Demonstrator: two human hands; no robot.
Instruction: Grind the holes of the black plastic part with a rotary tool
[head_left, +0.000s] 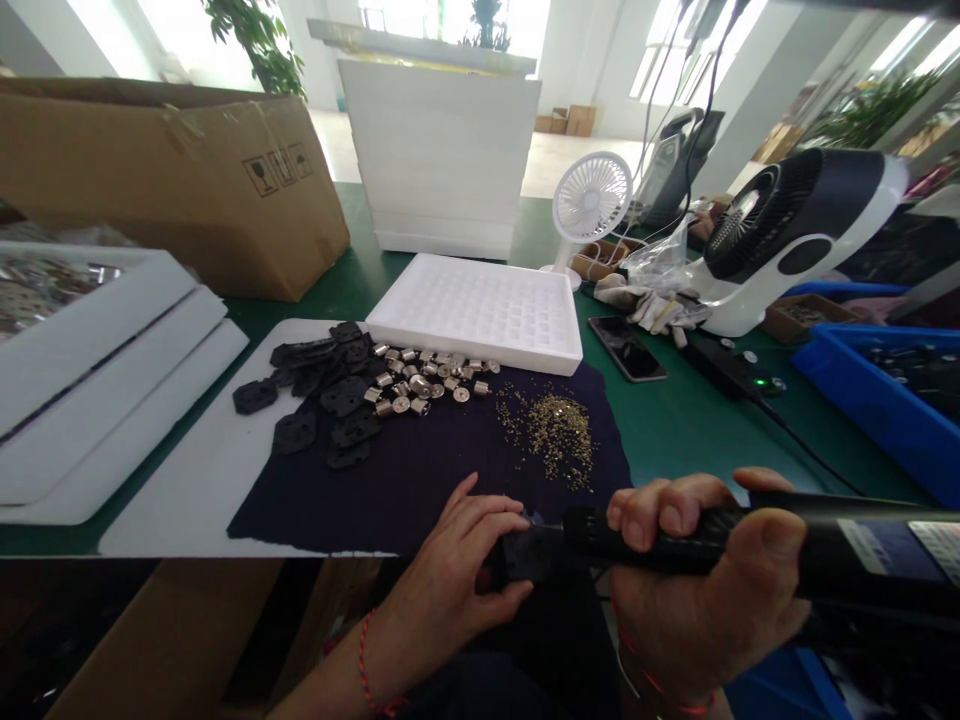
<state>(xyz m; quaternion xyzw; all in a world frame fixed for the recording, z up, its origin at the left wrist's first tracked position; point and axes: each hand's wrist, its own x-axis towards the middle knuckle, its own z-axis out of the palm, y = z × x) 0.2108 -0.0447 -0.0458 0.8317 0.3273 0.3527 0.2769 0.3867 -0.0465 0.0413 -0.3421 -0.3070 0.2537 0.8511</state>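
My left hand (pixel 472 560) grips a small black plastic plate (pixel 525 553) by its edges, just off the front edge of the table. In my right hand (pixel 697 570) is a black electric screwdriver (pixel 832 535), held level. Its thin bit points left and meets the plate near my left fingertips; whether a screw sits there is too small to tell. On the dark cloth (pixel 427 480) lie small brass-coloured screws (pixel 559 435), silver cylindrical motors (pixel 420 385) and a heap of black plastic plates (pixel 322 370).
A white foam tray (pixel 480 305) lies behind the parts. At left stand white foam boxes (pixel 97 390) and a cardboard box (pixel 172 180). To the right are a phone (pixel 627 348), a white fan (pixel 592 200), a black-and-white fan (pixel 802 220), a power unit (pixel 727 365) and a blue bin (pixel 885 400).
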